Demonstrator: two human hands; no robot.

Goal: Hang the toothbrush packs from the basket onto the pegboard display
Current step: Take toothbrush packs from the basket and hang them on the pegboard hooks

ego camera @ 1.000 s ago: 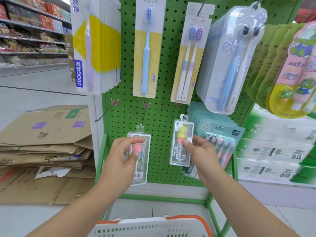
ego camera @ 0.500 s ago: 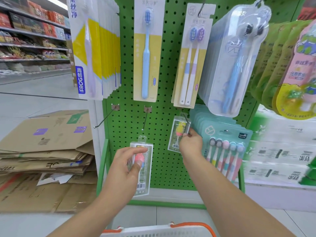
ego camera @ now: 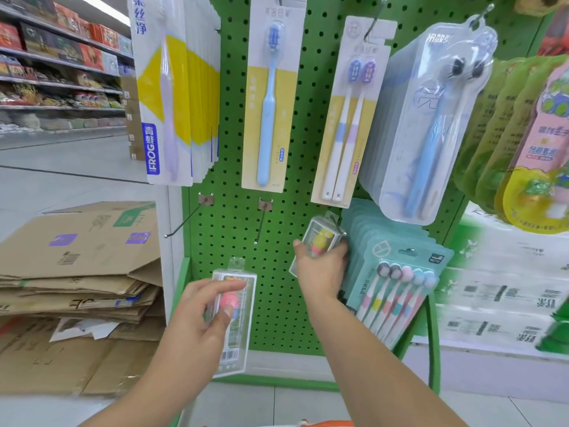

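Clear plastic pack with a pink toothbrush point(ego camera: 235, 315) sits pinched between thumb and fingers of the left hand point(ego camera: 201, 322) low before the green pegboard point(ego camera: 234, 124), while further up the right hand point(ego camera: 320, 266) grips a second clear pack point(ego camera: 323, 238), yellow inside, against a peg hook point(ego camera: 337, 224).

Bright, even shop light comes from a ceiling strip lamp point(ego camera: 101, 7) at upper left; shadows are faint. Glare sits on the clear blister pack point(ego camera: 431, 124). The right edge smears with motion blur, and the wide lens bends lines near the borders.
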